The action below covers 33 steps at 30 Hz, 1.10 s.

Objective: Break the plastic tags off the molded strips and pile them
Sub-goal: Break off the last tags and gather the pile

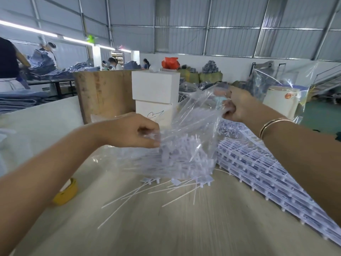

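Observation:
A clear plastic bag [191, 126] hangs over the wooden table [166, 228], with white plastic tags [177, 159] inside its lower part. My left hand [132, 131] pinches the bag's left edge. My right hand [238, 106] grips the bag's upper right corner, raised higher and further away. Loose white tags [166, 187] with long thin tails lie spilled on the table below the bag. A stack of white molded strips [267, 169] runs along the table's right side under my right forearm.
A yellow tape roll [66, 193] lies at the left on the table. Behind stand a wooden crate [103, 93] and stacked white boxes [155, 93]. People work at tables piled with jeans at the far left. More clear bags stand at the right.

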### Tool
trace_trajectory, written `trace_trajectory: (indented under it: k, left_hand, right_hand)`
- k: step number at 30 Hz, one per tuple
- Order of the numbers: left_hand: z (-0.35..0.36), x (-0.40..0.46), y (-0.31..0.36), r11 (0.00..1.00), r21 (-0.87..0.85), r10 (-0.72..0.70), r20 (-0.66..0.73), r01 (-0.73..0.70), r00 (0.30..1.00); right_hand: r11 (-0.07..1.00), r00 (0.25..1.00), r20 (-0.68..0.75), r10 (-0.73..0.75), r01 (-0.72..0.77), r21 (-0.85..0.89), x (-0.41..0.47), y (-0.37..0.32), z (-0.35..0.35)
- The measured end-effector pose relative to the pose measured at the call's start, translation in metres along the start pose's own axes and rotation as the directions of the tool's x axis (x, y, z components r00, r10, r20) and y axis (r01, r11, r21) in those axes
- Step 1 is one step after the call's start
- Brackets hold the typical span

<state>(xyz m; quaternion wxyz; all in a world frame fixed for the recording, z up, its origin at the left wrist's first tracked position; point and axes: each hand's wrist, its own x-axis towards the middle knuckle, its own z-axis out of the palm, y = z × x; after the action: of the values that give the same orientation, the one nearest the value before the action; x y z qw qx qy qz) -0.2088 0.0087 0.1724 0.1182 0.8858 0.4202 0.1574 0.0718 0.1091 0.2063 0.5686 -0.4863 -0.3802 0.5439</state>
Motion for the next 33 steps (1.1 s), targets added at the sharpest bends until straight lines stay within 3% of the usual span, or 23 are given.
trace_trajectory:
  k: [1,3,4,6,8,9,12,15,17,19,21,23,24,25,28,30,32,33]
  left_hand:
    - [0.0,0.002,0.002,0.992,-0.12,-0.034,0.014,0.035,0.999]
    - [-0.003,0.011,-0.004,0.895,-0.343,-0.28,0.065,0.285,0.958]
    - [-0.002,0.016,-0.01,0.849,-0.33,-0.4,0.109,0.413,0.91]
    - [-0.004,0.021,-0.032,0.805,0.002,-0.589,0.118,0.593,0.799]
    - [-0.007,0.017,-0.047,0.688,0.405,-0.683,0.081,0.602,0.726]
    - [-0.006,0.015,-0.051,0.625,0.5,-0.719,0.071,0.599,0.691]
    - [-0.009,0.019,-0.064,0.493,0.627,-0.779,0.009,0.603,0.627]
    - [-0.022,0.028,-0.073,0.404,0.652,-0.706,-0.225,0.642,0.672]
    - [-0.034,0.034,-0.068,0.488,0.533,-0.611,-0.357,0.691,0.707]
    - [-0.041,0.046,-0.06,0.613,0.46,-0.542,-0.347,0.643,0.765]
    - [-0.041,0.054,-0.047,0.729,0.29,-0.612,-0.13,0.62,0.78]
    - [-0.04,0.052,-0.032,0.749,0.168,-0.662,0.214,0.641,0.718]
    - [-0.041,0.049,-0.025,0.74,0.145,-0.663,0.317,0.657,0.678]
    - [-0.044,0.044,-0.019,0.742,0.112,-0.65,0.359,0.661,0.67]
    - [-0.057,0.031,-0.005,0.801,-0.069,-0.518,0.419,0.595,0.746]
    - [-0.065,0.026,-0.001,0.832,-0.235,-0.405,0.362,0.503,0.839]
    - [-0.068,0.026,-0.002,0.887,-0.345,-0.315,0.034,0.307,0.949]
    - [-0.068,0.026,-0.005,0.928,-0.317,-0.27,-0.203,0.198,0.941]
  right_hand:
    - [0.999,1.0,0.007,0.013,-0.013,0.033,-0.001,0.002,-0.002]
    - [0.994,1.0,0.011,0.014,-0.016,0.106,-0.002,0.003,-0.005]
    - [0.991,1.0,0.0,0.008,-0.008,0.131,-0.001,0.002,-0.007]
    - [0.987,0.999,-0.048,0.001,0.007,0.158,0.0,0.002,-0.011]
    - [0.986,0.993,-0.117,-0.002,0.022,0.164,0.001,0.004,-0.015]
    - [0.986,0.99,-0.143,0.0,0.024,0.167,0.002,0.005,-0.017]
    - [0.99,0.984,-0.179,0.01,0.015,0.141,0.005,0.012,-0.019]
    - [1.0,0.995,-0.096,0.001,0.0,0.017,0.007,0.017,-0.014]
    - [0.999,1.0,0.021,-0.006,0.007,-0.04,0.011,0.017,-0.005]
    - [0.998,0.989,0.146,-0.003,0.013,-0.067,0.015,0.012,0.014]
    - [0.997,0.969,0.247,-0.029,0.045,-0.058,0.018,0.004,0.038]
    - [0.998,0.952,0.298,-0.065,0.068,0.0,0.022,-0.008,0.057]
    - [0.998,0.949,0.308,-0.067,0.059,0.037,0.023,-0.013,0.061]
    - [0.997,0.954,0.293,-0.067,0.053,0.057,0.024,-0.017,0.062]
    - [0.993,0.986,0.12,-0.119,0.117,0.024,0.029,-0.017,0.052]
    - [0.991,0.989,0.074,-0.13,0.128,0.027,0.032,-0.013,0.045]
    - [0.993,0.991,0.062,-0.122,0.121,0.013,0.032,-0.011,0.04]
    - [0.993,0.991,0.059,-0.117,0.118,-0.011,0.032,-0.012,0.038]
